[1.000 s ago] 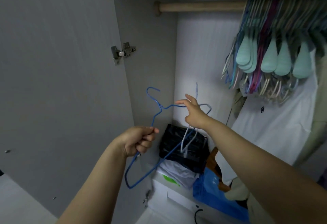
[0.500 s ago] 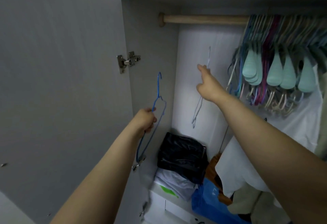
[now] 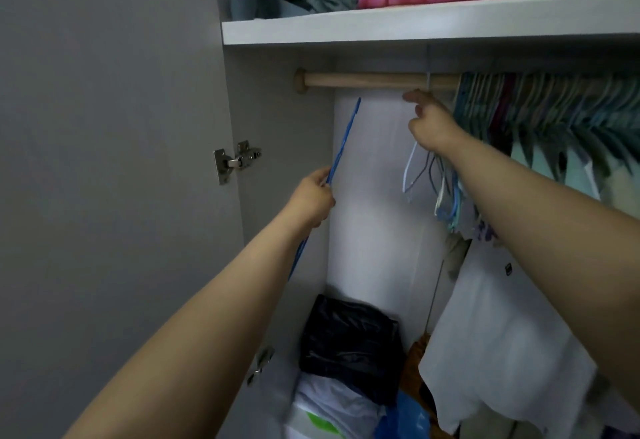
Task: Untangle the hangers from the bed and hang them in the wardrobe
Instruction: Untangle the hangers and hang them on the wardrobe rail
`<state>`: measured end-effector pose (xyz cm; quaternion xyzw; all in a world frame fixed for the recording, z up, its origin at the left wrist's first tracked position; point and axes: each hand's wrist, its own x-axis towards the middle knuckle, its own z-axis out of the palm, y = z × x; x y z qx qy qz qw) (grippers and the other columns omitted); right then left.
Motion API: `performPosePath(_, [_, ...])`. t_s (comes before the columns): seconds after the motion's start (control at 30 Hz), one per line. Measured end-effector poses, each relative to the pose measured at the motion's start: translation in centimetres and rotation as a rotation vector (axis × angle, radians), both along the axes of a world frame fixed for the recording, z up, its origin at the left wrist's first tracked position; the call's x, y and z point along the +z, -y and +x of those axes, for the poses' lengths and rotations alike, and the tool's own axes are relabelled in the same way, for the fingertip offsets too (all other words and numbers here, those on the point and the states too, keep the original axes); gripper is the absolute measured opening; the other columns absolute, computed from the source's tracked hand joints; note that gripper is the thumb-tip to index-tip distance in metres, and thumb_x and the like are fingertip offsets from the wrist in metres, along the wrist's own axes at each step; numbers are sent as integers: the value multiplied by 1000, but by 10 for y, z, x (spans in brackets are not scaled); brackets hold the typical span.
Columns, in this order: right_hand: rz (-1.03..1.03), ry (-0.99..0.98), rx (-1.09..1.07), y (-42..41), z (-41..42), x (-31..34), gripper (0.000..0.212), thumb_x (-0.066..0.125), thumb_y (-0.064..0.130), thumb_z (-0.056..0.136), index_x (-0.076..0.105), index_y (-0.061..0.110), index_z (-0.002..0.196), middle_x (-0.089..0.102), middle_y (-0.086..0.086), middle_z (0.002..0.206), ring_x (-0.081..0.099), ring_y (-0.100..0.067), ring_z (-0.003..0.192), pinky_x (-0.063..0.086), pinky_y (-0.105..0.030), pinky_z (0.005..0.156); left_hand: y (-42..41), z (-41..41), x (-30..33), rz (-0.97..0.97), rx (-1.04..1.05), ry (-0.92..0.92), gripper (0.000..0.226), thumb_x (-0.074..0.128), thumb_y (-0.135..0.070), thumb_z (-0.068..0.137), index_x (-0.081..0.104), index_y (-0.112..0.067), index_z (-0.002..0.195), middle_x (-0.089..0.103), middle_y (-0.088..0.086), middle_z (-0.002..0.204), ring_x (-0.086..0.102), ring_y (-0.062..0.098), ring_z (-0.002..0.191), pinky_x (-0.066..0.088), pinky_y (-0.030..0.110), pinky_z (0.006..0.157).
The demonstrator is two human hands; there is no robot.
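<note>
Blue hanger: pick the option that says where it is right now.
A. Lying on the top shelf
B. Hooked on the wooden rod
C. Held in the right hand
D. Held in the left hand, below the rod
D: the left hand grips the blue hanger, whose top end is short of the wooden rod; the right hand is up at the rod with a pale hanger.

A thin blue wire hanger stands nearly upright and edge-on at the left of the open wardrobe, its top just below the round wooden hanging rod, its lower part hidden behind a forearm. To the right, a pale white wire hanger has its hook over that rod and dangles beneath it. Further right, a dense row of pastel plastic and wire hangers crowds the rod.
</note>
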<state>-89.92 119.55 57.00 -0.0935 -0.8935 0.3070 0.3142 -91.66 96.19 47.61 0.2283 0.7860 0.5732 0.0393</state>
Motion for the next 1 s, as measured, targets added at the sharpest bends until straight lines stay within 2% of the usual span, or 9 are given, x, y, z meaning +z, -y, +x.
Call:
performPosePath(0.13, [-111, -85, 1, -2, -1, -7, 53, 36, -8, 90, 41, 8, 141, 34, -12, 149, 40, -26, 135, 36, -18, 99, -21, 5, 15, 16, -3, -14, 62, 31, 3, 96, 31, -28, 149, 64, 14, 105, 34, 10, 46, 26, 11, 34])
performPosePath(0.23, [-246, -119, -13, -8, -4, -6, 48, 42, -3, 94, 42, 8, 141, 38, -10, 147, 42, -23, 133, 31, -11, 95, -41, 6, 23, 26, 8, -8, 61, 31, 1, 97, 32, -31, 149, 60, 9, 83, 34, 10, 42, 26, 13, 34])
performPosePath(0.3, [-432, -162, -17, -13, -6, -2, 50, 44, -5, 94, 42, 9, 142, 38, -10, 148, 42, -25, 131, 37, -13, 90, -55, 8, 28, 30, 16, -15, 60, 29, -1, 98, 31, -33, 149, 60, 9, 81, 34, 8, 38, 26, 14, 33])
performPosePath(0.37, [-741, -168, 32, -10, -1, 4, 51, 32, -13, 96, 41, 7, 141, 33, -12, 150, 44, -32, 127, 51, -21, 81, -67, 12, 33, 37, 17, -38, 59, 30, -2, 98, 30, -33, 148, 63, 18, 106, 35, 7, 40, 28, 13, 33])
performPosePath(0.47, [-990, -212, 122, 0, 16, 7, 47, 25, -11, 98, 48, 5, 135, 33, -12, 150, 59, -32, 93, 60, -30, 58, -85, 17, 41, 41, 2, -63, 59, 30, -2, 99, 29, -33, 148, 56, 20, 129, 36, 7, 42, 30, 14, 34])
performPosePath(0.57, [-1102, -226, 195, 8, 36, 3, 50, 23, -15, 94, 49, 5, 131, 36, -12, 147, 61, -32, 83, 60, -35, 65, -103, 15, 49, 31, -5, -88, 58, 30, -2, 98, 30, -31, 149, 59, 17, 120, 37, 11, 48, 31, 14, 36])
performPosePath(0.77, [-817, -146, 153, 24, 69, -22, 63, 35, -24, 86, 47, 16, 135, 30, -7, 141, 50, -31, 121, 59, -28, 75, -139, 10, 73, -45, -16, -74, 65, 29, 5, 95, 25, -28, 150, 53, 23, 132, 62, 29, 85, 36, 20, 44])
performPosePath(0.93, [-635, -113, 107, 26, 95, -38, 68, 38, -17, 90, 26, 16, 149, 23, -10, 154, 41, -26, 133, 47, -40, 101, -171, 0, 90, -335, -42, -54, 64, 38, 1, 98, 19, -25, 153, 61, 13, 124, 48, 19, 81, 48, 33, 74])
performPosePath(1.0, [-594, -50, 111, 25, 103, -40, 65, 37, -10, 95, 19, 19, 151, 25, -9, 154, 52, -25, 124, 48, -37, 99, -177, 5, 94, -370, -79, -49, 60, 31, -1, 99, 20, -27, 152, 65, 9, 99, 44, 17, 66, 43, 30, 58])
